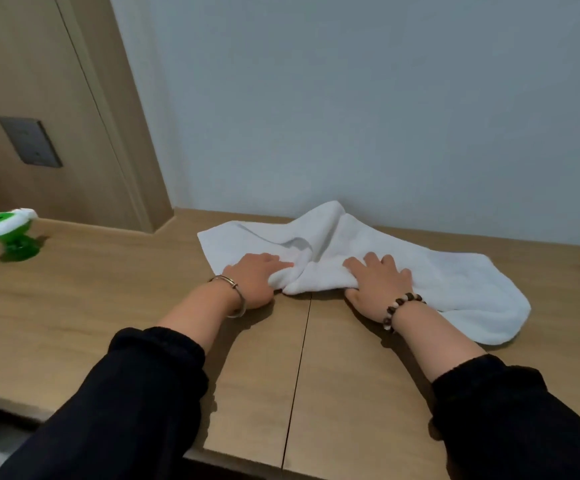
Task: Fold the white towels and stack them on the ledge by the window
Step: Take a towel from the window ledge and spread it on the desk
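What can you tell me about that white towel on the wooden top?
The white towel looks like soft terry cloth, plain, without pattern. It lies unfolded and rumpled on the wooden ledge, its far middle humped up by the pale wall. The left hand and the right hand each grip its near edge, which is bunched between them.

You are working in soft, rather dim light that is falling from above, leaving the wall (pixel 350 98) an even blue-grey, while your left hand (pixel 252 282) and right hand (pixel 378 282) are throwing short, soft-edged shadows onto the wooden top (pixel 108 306) just beneath the wrists. The wide lens is bending straight lines near the borders, so the wood panel (pixel 56 81) at left is leaning inward, and the green and white object (pixel 7 233) at the far left edge is smearing with blur. The white towel (pixel 437 282) is showing only pale grey shading in its folds.
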